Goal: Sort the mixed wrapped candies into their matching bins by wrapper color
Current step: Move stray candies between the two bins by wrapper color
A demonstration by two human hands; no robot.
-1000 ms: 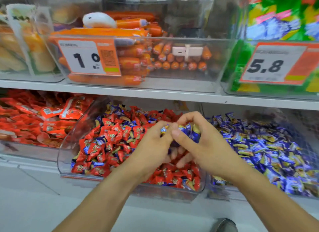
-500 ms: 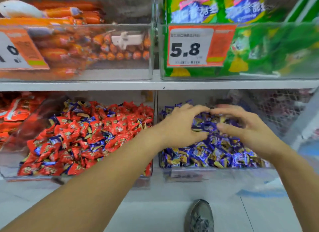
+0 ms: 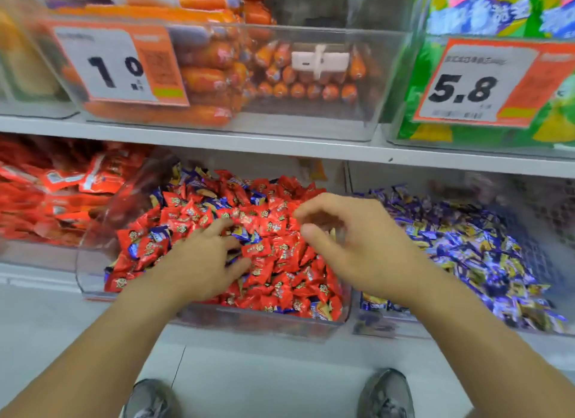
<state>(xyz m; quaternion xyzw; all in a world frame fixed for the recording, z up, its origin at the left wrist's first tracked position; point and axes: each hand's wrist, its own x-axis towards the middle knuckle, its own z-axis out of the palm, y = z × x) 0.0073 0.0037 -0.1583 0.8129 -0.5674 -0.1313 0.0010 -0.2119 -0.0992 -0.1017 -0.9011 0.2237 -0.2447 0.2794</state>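
A clear bin (image 3: 249, 319) on the lower shelf holds a heap of red wrapped candies (image 3: 280, 252) with several blue wrapped candies (image 3: 245, 234) mixed in. To its right, another clear bin (image 3: 382, 326) is filled with blue wrapped candies (image 3: 466, 246). My left hand (image 3: 202, 262) lies palm down on the red heap, fingers spread and touching the candies near a blue one. My right hand (image 3: 351, 243) hovers over the right part of the red bin with loosely curled fingers; nothing shows in it.
Left of the red bin lie red snack packets (image 3: 56, 187). The upper shelf (image 3: 280, 147) carries a clear bin of orange sausages (image 3: 205, 75) with a price tag and a bin of green bags (image 3: 497, 13). My shoes (image 3: 385, 396) stand on the grey floor below.
Both hands have moved left from the blue candy bin back over the red bin. The blue candies held earlier are out of my hands. The view has swung left.
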